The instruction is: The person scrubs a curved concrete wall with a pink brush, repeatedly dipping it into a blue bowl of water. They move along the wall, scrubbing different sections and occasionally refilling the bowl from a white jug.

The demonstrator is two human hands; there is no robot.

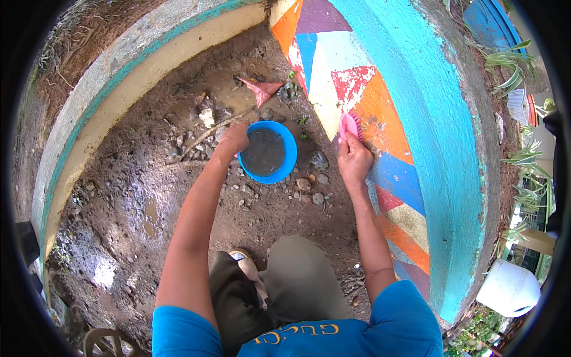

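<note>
In my left hand (237,139) is the rim or handle of a blue plastic dipper (291,156), held above the muddy ground. Murky grey water (265,151) fills much of it. My right hand (355,161) grips a pink scrub brush (346,125), its bristles facing right against the painted wall (395,125). Triangles of orange, white, red, blue and purple cover that wall, and the paint is worn in patches around the brush. A turquoise band (450,178) runs along the wall's upper part.
A stick (209,134), stones (304,184) and a red triangular piece (263,90) lie on wet soil ahead. A low cream wall (129,111) curves along the left. Beyond the right wall are potted plants (513,73) and a white container (508,288). A brown chair (109,342) stands at lower left.
</note>
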